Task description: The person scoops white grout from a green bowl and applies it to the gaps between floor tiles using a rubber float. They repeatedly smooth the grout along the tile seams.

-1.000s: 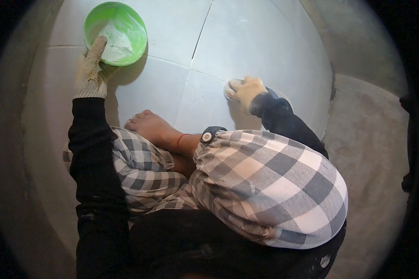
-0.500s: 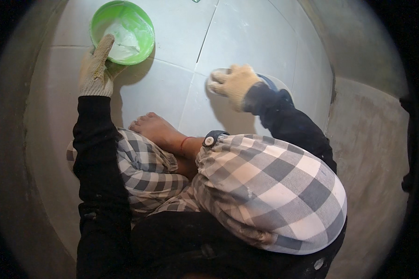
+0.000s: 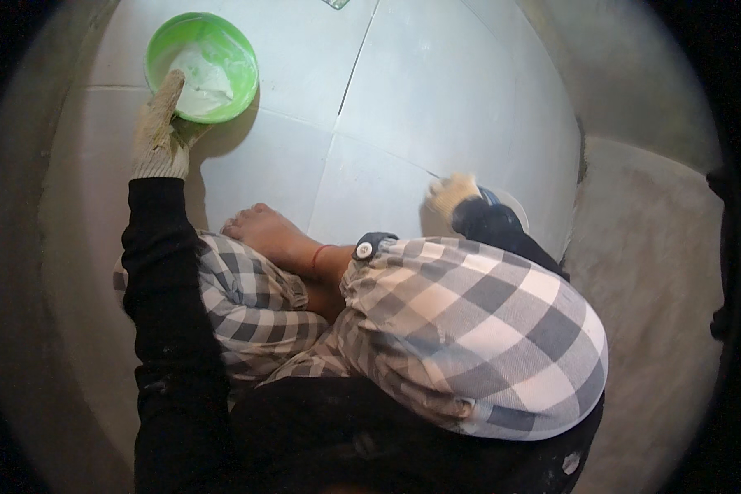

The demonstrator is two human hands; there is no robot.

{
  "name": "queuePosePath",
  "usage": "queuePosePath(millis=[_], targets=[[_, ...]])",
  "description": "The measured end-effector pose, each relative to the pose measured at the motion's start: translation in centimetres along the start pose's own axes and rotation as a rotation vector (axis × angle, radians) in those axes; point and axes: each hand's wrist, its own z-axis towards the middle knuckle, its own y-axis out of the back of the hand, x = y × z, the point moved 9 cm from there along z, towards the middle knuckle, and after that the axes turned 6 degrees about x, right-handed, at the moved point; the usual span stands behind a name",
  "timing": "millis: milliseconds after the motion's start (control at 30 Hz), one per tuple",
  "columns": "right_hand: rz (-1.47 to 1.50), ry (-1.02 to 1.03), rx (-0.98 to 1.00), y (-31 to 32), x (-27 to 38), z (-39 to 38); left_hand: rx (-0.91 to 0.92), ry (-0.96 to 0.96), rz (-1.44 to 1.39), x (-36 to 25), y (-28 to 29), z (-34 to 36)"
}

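While the gloved left hand [image 3: 156, 138] grips a green bowl [image 3: 240, 66] of white paste [image 3: 202, 89] toward the left edge of the tiled floor [image 3: 420, 90], the blurred right hand's [image 3: 451, 194] grip cannot be determined.

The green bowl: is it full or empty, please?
Neither: white paste lies in the green bowl, and green inner wall shows around it. How deep the paste is, I cannot tell.

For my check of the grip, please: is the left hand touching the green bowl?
Touching. The head view shows the gloved left hand holding the green bowl, thumb over its near rim.
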Motion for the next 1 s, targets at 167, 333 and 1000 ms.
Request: queuePosePath(millis=[167, 333, 1000], targets=[[0.447, -0.106, -0.042, -5.1, -6.9, -2.7, -0.004, -0.019, -0.007, -0.2, 0.1, -0.3], [1.492, 0.318, -0.285, -1.3, -10.4, -5.2, -0.008, -0.023, -0.098, 0.1, 0.3, -0.6], [2.259, 1.401, -0.277, 12.9, 4.4, -2.9, 0.188, 0.078, -0.020, 5.5, -3.6, 0.3]])
